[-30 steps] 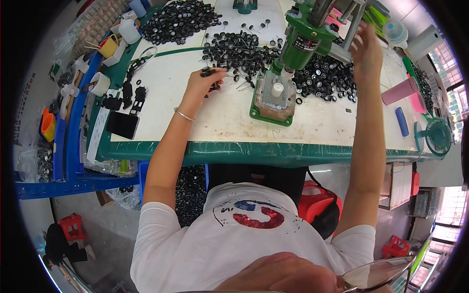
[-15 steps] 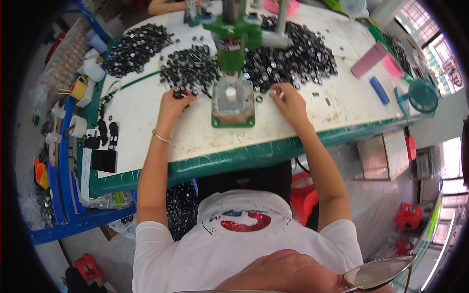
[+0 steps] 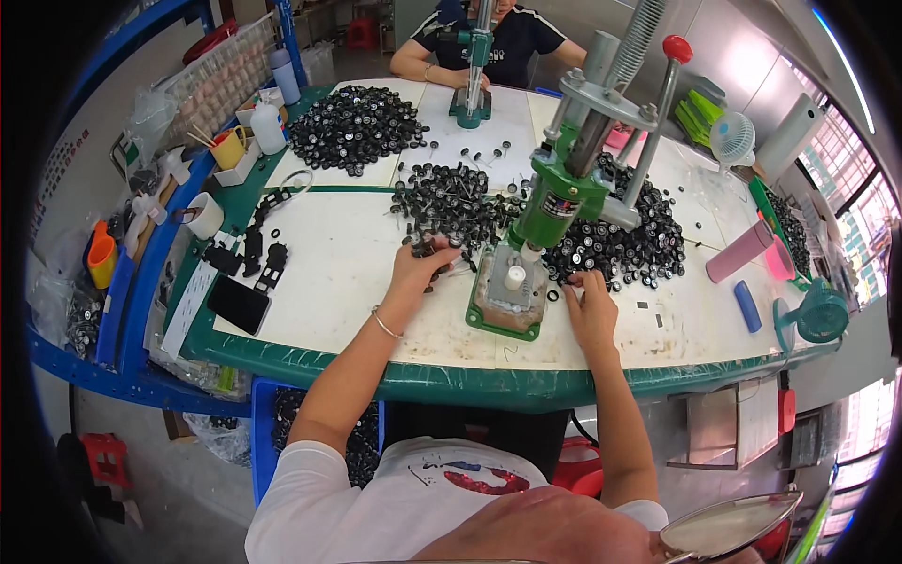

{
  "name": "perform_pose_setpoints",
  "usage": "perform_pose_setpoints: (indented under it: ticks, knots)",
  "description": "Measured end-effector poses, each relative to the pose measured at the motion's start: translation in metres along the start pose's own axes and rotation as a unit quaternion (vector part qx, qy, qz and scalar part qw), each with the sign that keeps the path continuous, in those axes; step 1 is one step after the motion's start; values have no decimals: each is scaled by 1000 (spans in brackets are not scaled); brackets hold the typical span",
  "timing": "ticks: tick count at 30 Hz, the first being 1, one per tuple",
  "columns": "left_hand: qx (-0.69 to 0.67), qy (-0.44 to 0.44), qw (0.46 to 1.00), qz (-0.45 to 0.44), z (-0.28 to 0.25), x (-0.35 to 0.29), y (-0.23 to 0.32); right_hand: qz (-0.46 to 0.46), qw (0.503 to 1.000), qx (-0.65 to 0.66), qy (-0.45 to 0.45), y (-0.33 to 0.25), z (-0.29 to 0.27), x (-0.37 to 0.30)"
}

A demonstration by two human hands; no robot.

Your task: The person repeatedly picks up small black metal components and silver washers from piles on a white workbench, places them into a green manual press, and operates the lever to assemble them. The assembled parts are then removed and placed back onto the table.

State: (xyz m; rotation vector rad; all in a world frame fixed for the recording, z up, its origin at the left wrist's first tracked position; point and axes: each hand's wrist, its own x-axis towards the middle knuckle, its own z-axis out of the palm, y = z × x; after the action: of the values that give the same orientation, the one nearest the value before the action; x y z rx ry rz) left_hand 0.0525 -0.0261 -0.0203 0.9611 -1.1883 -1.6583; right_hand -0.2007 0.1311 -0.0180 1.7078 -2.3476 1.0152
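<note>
My left hand (image 3: 420,274) is closed around black round caps with thin metal pins (image 3: 432,248), at the near edge of a pile of similar pinned caps (image 3: 449,199). Just to its right stands a green hand press (image 3: 556,193), with a small white round piece (image 3: 515,276) on its base plate. On the press's other side, my right hand (image 3: 592,310) has its fingertips together at the near edge of a pile of black ring-like caps (image 3: 628,246). What those fingertips hold, if anything, is too small to make out. A loose black ring (image 3: 552,295) lies beside them.
A larger heap of black caps (image 3: 357,127) lies at the far left. Across the table a person (image 3: 498,42) sits by a second green press (image 3: 473,89). A phone (image 3: 240,304) lies at left; a pink cylinder (image 3: 738,252), blue object (image 3: 748,306) and teal fan (image 3: 816,318) are at right.
The view has tilted up, so the table sits lower and the person opposite shows more fully. Both hands stay by the same piles, with little visible change in their grip.
</note>
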Motion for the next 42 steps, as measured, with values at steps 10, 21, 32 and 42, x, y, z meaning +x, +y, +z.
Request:
perform_pose_setpoints:
  ticks: [10,21,32,42]
  knots:
    - [35,-1,999,12,-1,0,-9,-20,999,-20,21,6,5,-1]
    - [42,-6,998,36,3,-2,-7,-33,998,-2,60,14,10,-4]
    - [51,-27,997,43,9,5,-7,-30,992,92,83,13,4,-2]
    - [28,-14,999,37,7,2,-6,96,919,381,14,-14,20,0]
